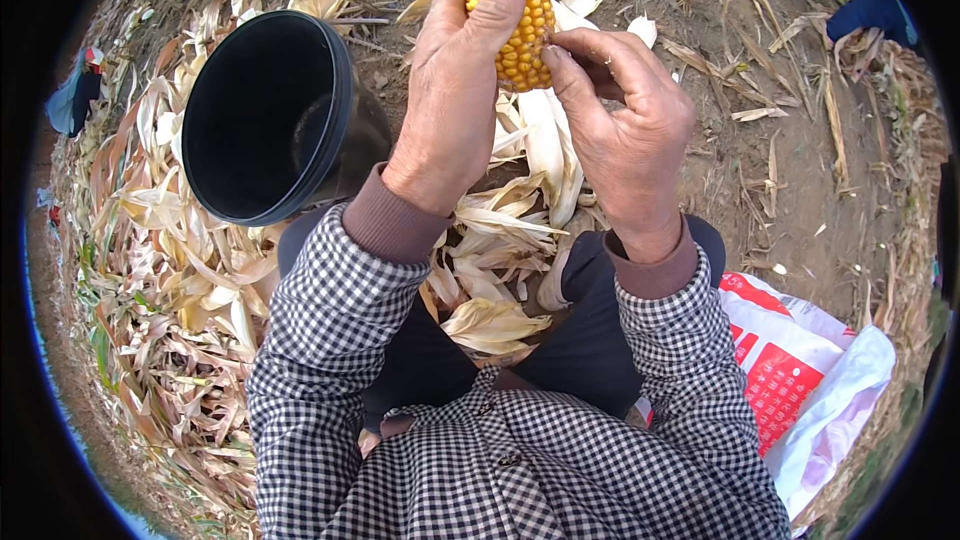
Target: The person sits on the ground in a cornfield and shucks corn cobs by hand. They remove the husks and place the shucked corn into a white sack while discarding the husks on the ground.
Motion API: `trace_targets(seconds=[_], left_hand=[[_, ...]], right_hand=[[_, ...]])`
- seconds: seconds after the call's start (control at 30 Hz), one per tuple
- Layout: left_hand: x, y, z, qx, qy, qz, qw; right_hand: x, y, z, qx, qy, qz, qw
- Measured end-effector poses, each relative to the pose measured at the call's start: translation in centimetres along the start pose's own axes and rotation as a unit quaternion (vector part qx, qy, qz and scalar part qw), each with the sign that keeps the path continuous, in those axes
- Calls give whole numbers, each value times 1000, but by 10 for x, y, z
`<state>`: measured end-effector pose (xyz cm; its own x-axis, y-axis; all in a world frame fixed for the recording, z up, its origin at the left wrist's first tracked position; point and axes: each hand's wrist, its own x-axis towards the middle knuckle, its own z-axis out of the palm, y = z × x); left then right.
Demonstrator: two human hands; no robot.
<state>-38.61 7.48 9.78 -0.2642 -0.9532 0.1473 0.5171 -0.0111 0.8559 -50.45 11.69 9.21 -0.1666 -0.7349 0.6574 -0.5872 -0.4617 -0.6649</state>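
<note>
A husked ear of yellow corn (529,37) is held up at the top of the view, its far tip cut off by the frame. My left hand (457,90) wraps around it, thumb pressed along the kernels. With thumb and forefinger pinched together, my right hand (630,105) touches the lower right side of the ear. Whether the fingertips hold a strand or a kernel is too small to tell. Pale loose husks (551,150) lie on the soil below the hands, between my legs.
A black plastic bucket (360,135) stands tilted at the left, its inside dark. Dry husks (172,255) are heaped along the left. A red and white printed sack (795,367) lies at the right. Bare soil (750,165) with scattered stalks stretches beyond; dark cloth (870,19) shows far right.
</note>
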Motion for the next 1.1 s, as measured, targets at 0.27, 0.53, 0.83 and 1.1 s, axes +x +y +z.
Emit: trace_targets(seconds=[0.27,0.53,0.83,1.1], left_hand=[[-5,-1,12,97,-12,4,995],[-3,-3,6,46,-42,-21,998],[0,-5,-3,-29,-22,-90,995],[3,-4,-9,-51,0,-118,992]], right_hand=[[-2,6,-7,-14,-14,53,998],[0,6,-17,62,-1,141,988],[7,24,-34,96,43,204,973],[16,62,-57,14,52,206,977]])
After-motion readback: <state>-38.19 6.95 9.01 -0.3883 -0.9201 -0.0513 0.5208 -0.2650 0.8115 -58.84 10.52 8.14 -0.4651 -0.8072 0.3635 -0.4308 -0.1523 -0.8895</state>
